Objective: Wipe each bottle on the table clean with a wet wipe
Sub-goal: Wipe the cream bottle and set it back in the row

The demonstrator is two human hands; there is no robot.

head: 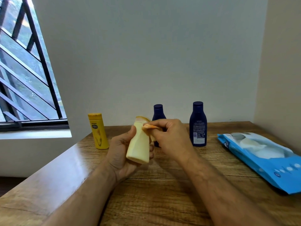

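Wooden desk (162,193) under a pale wall: right hand (169,137) fingers pinch a wipe (150,127) against the cream bottle (140,142), which left hand (123,152) fingers clamp, lifted for access. Yellow bottle (98,131) waits at ten o'clock, two blue bottles (197,124) at one, wipe pack (263,159) at three.

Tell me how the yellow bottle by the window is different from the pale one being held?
The yellow bottle is bright yellow; the pale bottle is creamy. The yellow bottle stands upright on the table; the pale bottle is tilted in the left hand, off the table. The right hand touches only the pale one. Both are capped.
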